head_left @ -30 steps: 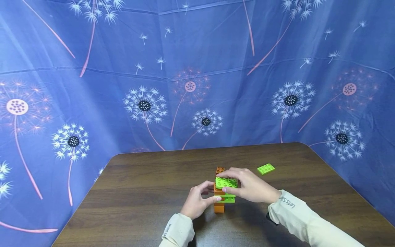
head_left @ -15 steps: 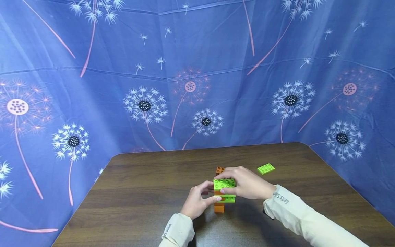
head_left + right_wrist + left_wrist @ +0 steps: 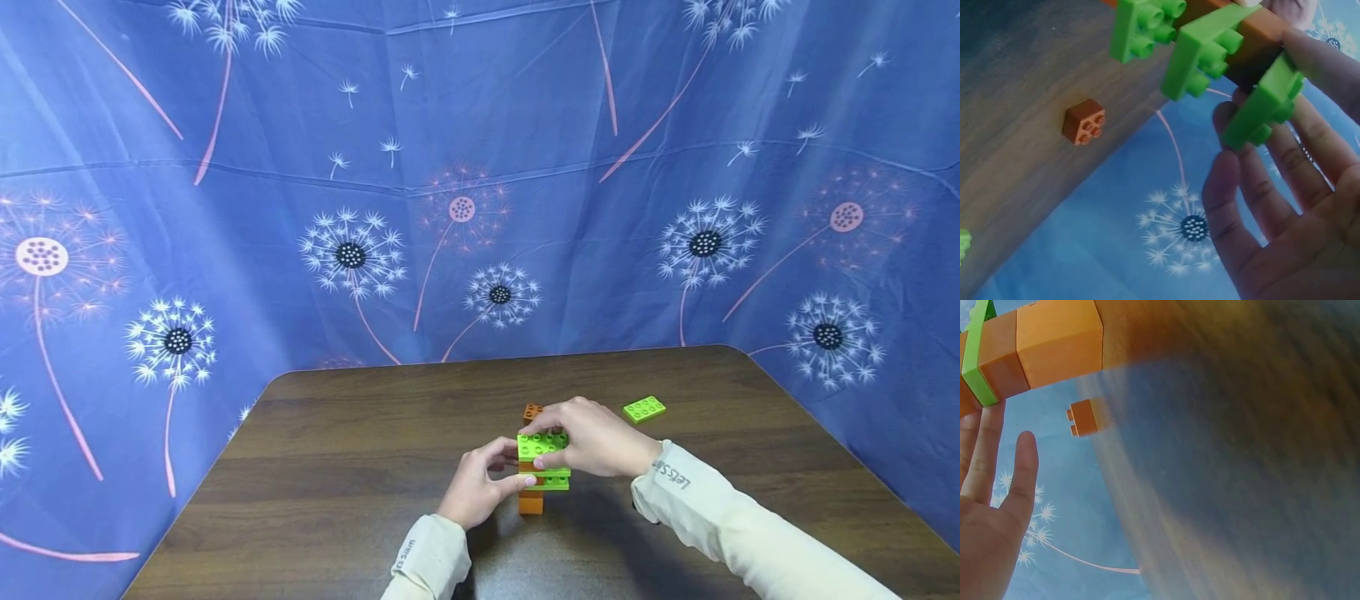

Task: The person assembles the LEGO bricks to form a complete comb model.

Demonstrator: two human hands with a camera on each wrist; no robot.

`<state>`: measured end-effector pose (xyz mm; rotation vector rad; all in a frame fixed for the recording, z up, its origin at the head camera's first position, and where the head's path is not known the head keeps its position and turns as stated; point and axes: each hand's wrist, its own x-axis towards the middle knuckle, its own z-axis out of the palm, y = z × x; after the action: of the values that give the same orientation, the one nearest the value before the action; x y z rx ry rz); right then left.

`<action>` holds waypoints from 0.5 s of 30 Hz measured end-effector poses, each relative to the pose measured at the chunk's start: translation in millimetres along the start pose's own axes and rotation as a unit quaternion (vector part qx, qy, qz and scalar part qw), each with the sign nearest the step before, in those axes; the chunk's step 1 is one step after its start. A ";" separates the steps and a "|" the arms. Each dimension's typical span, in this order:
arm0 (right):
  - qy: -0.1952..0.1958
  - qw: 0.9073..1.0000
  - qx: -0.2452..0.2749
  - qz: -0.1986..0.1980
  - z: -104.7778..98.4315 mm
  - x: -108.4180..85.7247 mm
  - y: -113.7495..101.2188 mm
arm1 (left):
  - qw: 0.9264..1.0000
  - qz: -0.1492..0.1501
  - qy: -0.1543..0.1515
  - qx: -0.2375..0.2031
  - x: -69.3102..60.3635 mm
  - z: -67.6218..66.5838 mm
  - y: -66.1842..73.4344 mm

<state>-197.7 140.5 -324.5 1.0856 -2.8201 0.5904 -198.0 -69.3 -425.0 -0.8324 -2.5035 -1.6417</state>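
An upright tower of orange toy building blocks [image 3: 531, 506] and thin green studded plates stands on the table in the head view. My left hand [image 3: 474, 490] grips its middle from the left, thumb in front and fingers behind. At the top, my right hand [image 3: 603, 437] pinches a green plate [image 3: 542, 447] between thumb and fingers. That top plate [image 3: 1260, 106] lies against the end orange block in the right wrist view; whether it is fully pressed down cannot be told. Two lower green plates jut out to the right of the tower.
A loose orange block [image 3: 532, 412] stands just behind the tower, partly hidden by the right hand. Farther right on the brown wooden table [image 3: 360, 467] lies a loose green plate [image 3: 644, 408]. A blue dandelion-print cloth [image 3: 585, 250] hangs behind the table.
My right hand has moved left with the green plate, which now lines up over the tower's top instead of sitting offset to the right. The left hand keeps its grip.
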 end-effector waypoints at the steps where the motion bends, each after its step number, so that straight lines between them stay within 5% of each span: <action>1: -0.002 1.000 -0.004 0.005 -0.7 0.7 -2.0 | 1.000 0.001 0.000 0.000 0.0 -0.3 -0.1; 15: 0.008 0.997 -0.063 0.042 -4.2 7.9 -26.4 | 1.000 -0.001 -0.004 0.013 1.5 -0.2 1.4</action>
<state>-186.6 119.1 -310.3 0.9417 -2.8565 0.4195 -198.7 -68.5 -423.3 -0.8352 -2.5265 -1.6060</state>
